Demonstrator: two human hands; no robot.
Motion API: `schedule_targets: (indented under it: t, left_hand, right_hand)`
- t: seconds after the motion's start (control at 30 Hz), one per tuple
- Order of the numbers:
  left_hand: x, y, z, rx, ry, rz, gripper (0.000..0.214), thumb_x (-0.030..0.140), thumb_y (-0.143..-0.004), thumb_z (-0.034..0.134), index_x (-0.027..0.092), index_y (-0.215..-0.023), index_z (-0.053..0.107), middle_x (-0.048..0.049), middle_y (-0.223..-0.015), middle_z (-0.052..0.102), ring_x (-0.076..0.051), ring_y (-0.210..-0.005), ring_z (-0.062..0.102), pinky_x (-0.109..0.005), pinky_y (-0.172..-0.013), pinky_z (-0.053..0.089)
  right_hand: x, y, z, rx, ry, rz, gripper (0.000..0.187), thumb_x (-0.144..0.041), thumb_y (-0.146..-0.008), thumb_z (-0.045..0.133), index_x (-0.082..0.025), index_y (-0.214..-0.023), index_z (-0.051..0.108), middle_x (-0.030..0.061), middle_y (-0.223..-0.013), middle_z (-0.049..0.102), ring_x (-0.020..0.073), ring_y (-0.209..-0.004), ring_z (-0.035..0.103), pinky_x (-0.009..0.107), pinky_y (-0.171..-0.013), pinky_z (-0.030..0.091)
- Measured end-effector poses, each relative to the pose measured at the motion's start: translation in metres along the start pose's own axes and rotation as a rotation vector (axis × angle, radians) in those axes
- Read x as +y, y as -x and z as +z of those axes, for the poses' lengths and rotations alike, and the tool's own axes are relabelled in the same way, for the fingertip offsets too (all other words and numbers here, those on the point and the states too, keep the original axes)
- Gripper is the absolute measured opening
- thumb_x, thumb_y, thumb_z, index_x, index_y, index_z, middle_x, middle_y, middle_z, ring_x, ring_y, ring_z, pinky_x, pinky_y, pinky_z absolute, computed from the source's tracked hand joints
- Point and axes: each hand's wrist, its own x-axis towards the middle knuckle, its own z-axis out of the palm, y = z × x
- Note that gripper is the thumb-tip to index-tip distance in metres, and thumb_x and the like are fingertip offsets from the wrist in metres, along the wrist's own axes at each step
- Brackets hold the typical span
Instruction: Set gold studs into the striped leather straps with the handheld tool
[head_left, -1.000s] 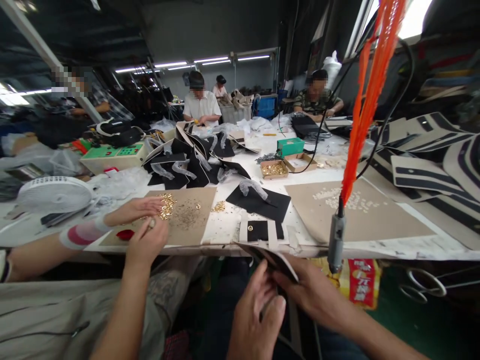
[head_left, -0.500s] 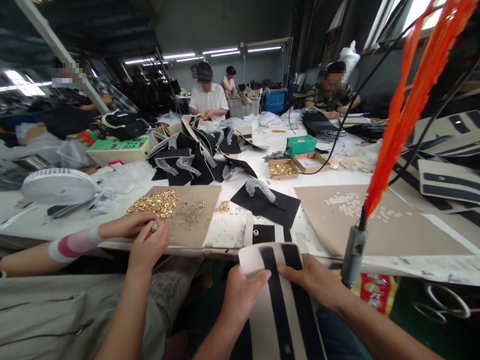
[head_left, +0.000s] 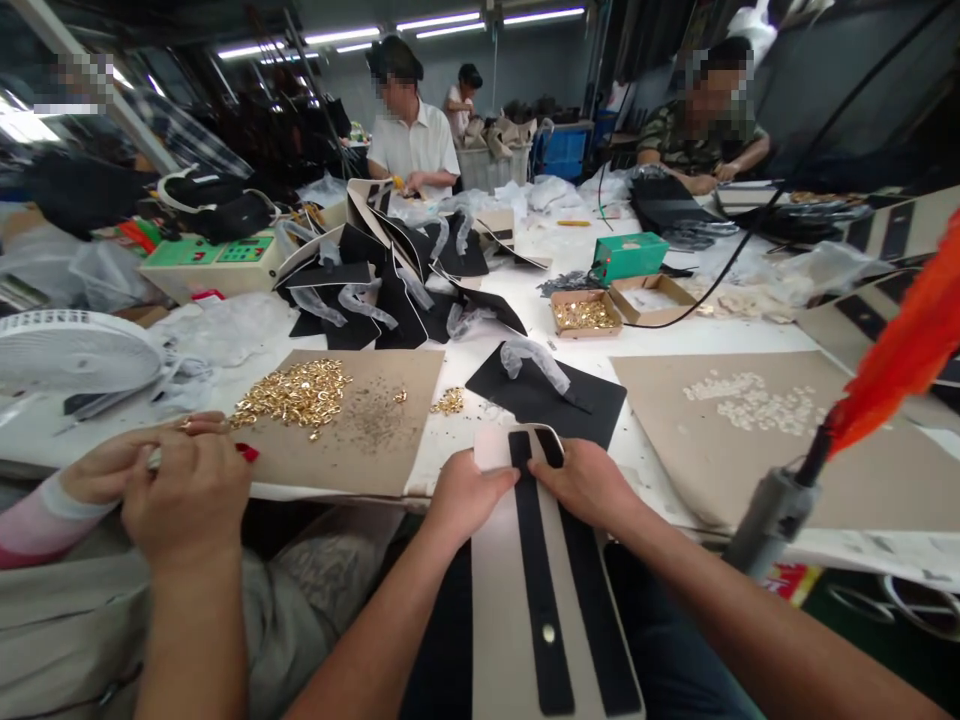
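A beige panel with black stripes (head_left: 496, 610) slopes from the table edge down toward my lap. A round gold stud (head_left: 548, 633) shows on its middle stripe, low down. My left hand (head_left: 469, 500) grips the panel's upper left edge, thumb lying on the front face. On the upper right, my right hand (head_left: 589, 485) holds it the same way, its thumb on the middle stripe close to the other thumb. The fingers behind the panel are hidden. Just beyond its top lies a black panel (head_left: 581, 415) with a plastic-wrapped handle (head_left: 536, 362).
Gold fittings (head_left: 296, 392) are heaped on brown board at left, where a co-worker's hands (head_left: 184, 480) work. Small white pieces (head_left: 757, 400) lie on board at right. A grey tool with orange strands (head_left: 776, 515) hangs at right. Black panels (head_left: 375, 290) are piled behind.
Both my hands have raised the panel toward the table, and its gold stud now shows clearly. The view has shifted. The co-worker's hands and the orange-stranded tool appear farther out to the sides.
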Motion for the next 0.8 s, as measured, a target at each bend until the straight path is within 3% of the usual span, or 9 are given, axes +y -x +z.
schedule_targets:
  t: [0.07, 0.13, 0.23, 0.37, 0.8]
  left_hand:
    - [-0.005, -0.005, 0.001, -0.004, -0.029, -0.018, 0.031, 0.040, -0.098, 0.063, 0.011, -0.103, 0.072, -0.0082, -0.111, 0.075, -0.022, -0.099, 0.073, -0.038, -0.088, 0.060]
    - [-0.007, -0.009, 0.003, -0.010, -0.066, -0.044, 0.026, 0.029, -0.081, 0.082, 0.019, -0.105, 0.076, -0.0070, -0.098, 0.077, -0.027, -0.097, 0.074, -0.035, -0.082, 0.060]
    - [-0.006, -0.014, 0.005, -0.032, -0.172, -0.081, 0.016, 0.025, -0.076, 0.078, 0.020, -0.091, 0.081, -0.0060, -0.089, 0.080, -0.030, -0.090, 0.075, -0.035, -0.079, 0.057]
    - [-0.001, -0.017, 0.007, -0.063, -0.237, -0.074, 0.022, 0.024, -0.076, 0.071, 0.022, -0.096, 0.080, -0.0054, -0.096, 0.081, -0.029, -0.092, 0.075, -0.035, -0.081, 0.056]
    - [-0.009, -0.019, 0.007, -0.010, -0.242, 0.007, 0.037, 0.024, -0.074, 0.076, 0.025, -0.111, 0.075, -0.0062, -0.101, 0.080, -0.031, -0.095, 0.074, -0.037, -0.086, 0.057]
  right_hand:
    - [0.002, -0.005, 0.001, -0.013, 0.014, -0.003, 0.026, -0.039, -0.092, 0.058, -0.019, -0.089, 0.075, 0.0108, -0.089, 0.077, 0.0260, -0.084, 0.072, 0.030, -0.068, 0.045]
    - [0.004, -0.008, 0.002, -0.020, 0.033, -0.005, 0.026, -0.038, -0.092, 0.057, -0.020, -0.087, 0.074, 0.0106, -0.088, 0.077, 0.0258, -0.084, 0.072, 0.030, -0.069, 0.044]
    - [0.003, -0.012, 0.002, -0.027, 0.078, -0.015, 0.024, -0.037, -0.092, 0.057, -0.020, -0.089, 0.074, 0.0107, -0.090, 0.078, 0.0268, -0.087, 0.072, 0.031, -0.071, 0.044]
    - [0.001, -0.016, 0.002, -0.045, 0.121, -0.015, 0.021, -0.036, -0.091, 0.059, -0.021, -0.091, 0.074, 0.0098, -0.088, 0.077, 0.0268, -0.084, 0.071, 0.031, -0.070, 0.043]
    - [0.000, -0.020, 0.005, -0.058, 0.187, -0.008, 0.018, -0.035, -0.089, 0.060, -0.022, -0.094, 0.071, 0.0104, -0.093, 0.077, 0.0291, -0.089, 0.072, 0.033, -0.073, 0.043]
